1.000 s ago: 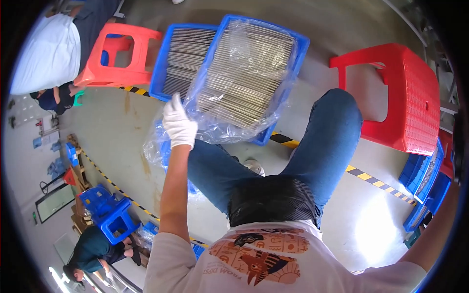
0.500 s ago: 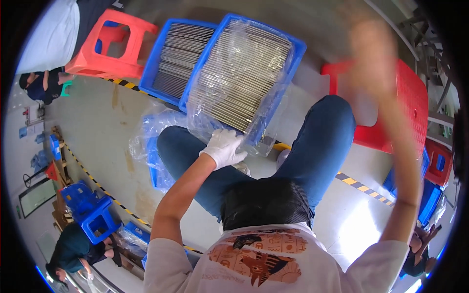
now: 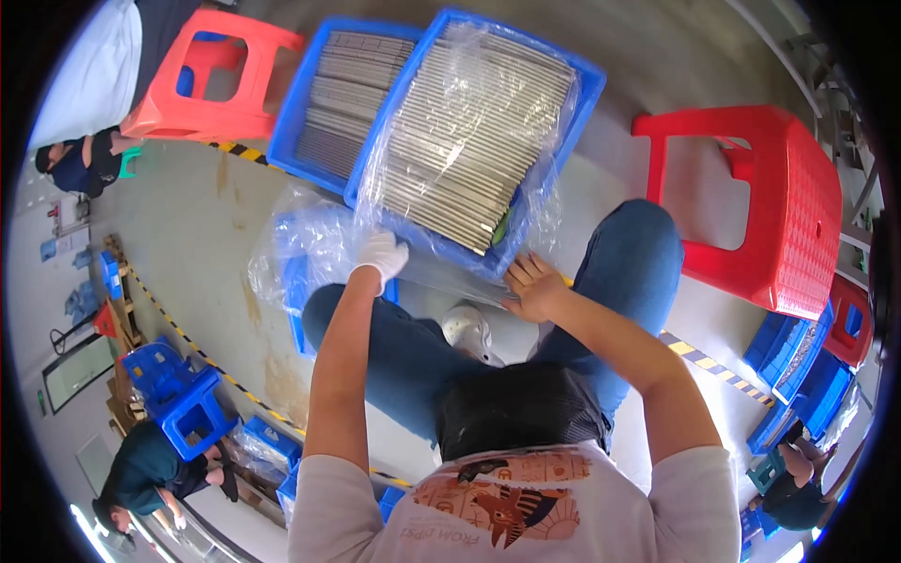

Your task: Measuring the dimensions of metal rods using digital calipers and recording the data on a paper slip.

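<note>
A clear plastic bag (image 3: pixel 460 141) covers and hangs around a blue crate (image 3: pixel 587 89) filled with rows of thin, light metal strips (image 3: pixel 469 174). My left hand (image 3: pixel 383 258), in a white glove, is closed on the bag's near edge at the crate's left front corner. At the right front corner my bare right hand (image 3: pixel 535 284) holds the same edge between thumb and fingers. The plastic spans between both hands. Beneath the strips' near right end shows a bit of something green (image 3: pixel 501 228). My fingertips are partly hidden.
Behind to the left stands a second blue crate (image 3: pixel 282 141) of darker strips. A blue container (image 3: pixel 296 305) under loose plastic is by my left knee. Red stools (image 3: pixel 793 216) (image 3: pixel 202 113) stand either side. Striped tape (image 3: pixel 188 352) crosses the floor; other people sit farther off.
My right hand has swung down from the upper right to the bag's edge. The left hand has shifted left along it. The plastic over the strips now lies differently, and the front edge is drawn out.
</note>
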